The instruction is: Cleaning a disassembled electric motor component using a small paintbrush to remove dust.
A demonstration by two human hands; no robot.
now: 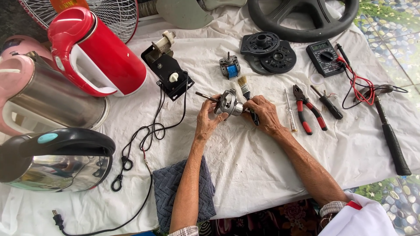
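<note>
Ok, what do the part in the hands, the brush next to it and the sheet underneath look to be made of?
The motor part in the left hand looks like bare cast metal: silvery grey, with bright glints. The brush under the right hand has pale bristles in a shiny metal band; its dark handle could be plastic or painted wood. The sheet looks like white woven cloth, wrinkled and grimy.
</note>
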